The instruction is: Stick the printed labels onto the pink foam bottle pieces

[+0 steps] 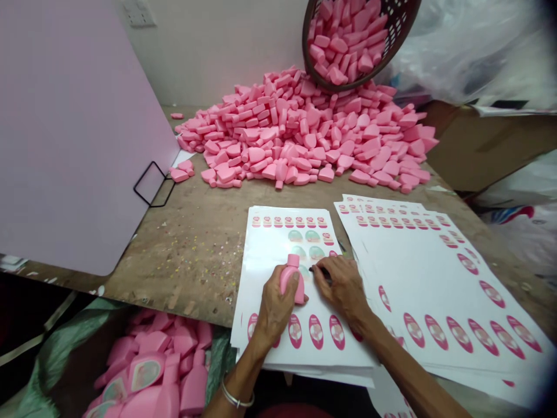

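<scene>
While the left hand [278,299] pinches a pink bottle [293,281], right hand [342,285] pinching a small dark tool [317,270] over the sticker sheet [285,232], pink bottles heaped on the desk [183,232]

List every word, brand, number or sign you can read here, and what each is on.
None can be read for certain.
Small heart stickers: print too small.
Green stickers: too faint.
Pink oval stickers: print too blurred.
Labelled bottle in the sack: too blurred.
</scene>
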Action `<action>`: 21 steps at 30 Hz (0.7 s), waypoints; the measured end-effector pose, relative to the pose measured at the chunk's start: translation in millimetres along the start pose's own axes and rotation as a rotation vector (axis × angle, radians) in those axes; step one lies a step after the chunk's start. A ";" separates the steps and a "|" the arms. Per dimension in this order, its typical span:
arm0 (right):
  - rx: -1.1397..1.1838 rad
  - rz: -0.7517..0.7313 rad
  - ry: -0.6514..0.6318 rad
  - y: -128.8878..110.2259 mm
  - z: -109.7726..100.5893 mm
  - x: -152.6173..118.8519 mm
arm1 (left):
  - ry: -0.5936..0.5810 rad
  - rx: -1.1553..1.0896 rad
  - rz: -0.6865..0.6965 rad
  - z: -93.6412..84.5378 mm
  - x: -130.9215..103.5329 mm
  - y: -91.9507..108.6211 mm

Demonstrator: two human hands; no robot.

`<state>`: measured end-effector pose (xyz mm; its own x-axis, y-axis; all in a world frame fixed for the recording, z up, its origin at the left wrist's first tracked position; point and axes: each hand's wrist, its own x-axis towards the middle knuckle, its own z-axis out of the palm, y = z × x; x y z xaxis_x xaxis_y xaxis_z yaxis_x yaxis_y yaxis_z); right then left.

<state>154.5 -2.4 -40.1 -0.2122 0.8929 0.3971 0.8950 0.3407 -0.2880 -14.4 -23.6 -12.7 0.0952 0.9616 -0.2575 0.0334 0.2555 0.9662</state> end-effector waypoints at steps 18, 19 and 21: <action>0.516 0.427 0.158 -14.8 -29.5 1.5 | 0.069 -0.391 -0.093 -3.1 -1.5 -0.6; 0.558 0.453 0.106 -19.2 -33.5 2.6 | 0.084 -0.448 -0.108 -3.3 -2.3 -0.7; 0.615 0.425 0.008 -30.2 -39.3 4.1 | 0.110 -0.551 -0.136 -3.2 -4.3 0.9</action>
<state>142.0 -20.7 4.5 0.1079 0.9830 0.1485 0.5178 0.0720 -0.8524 -18.0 -27.2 -10.7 0.0218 0.9135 -0.4061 -0.4875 0.3644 0.7935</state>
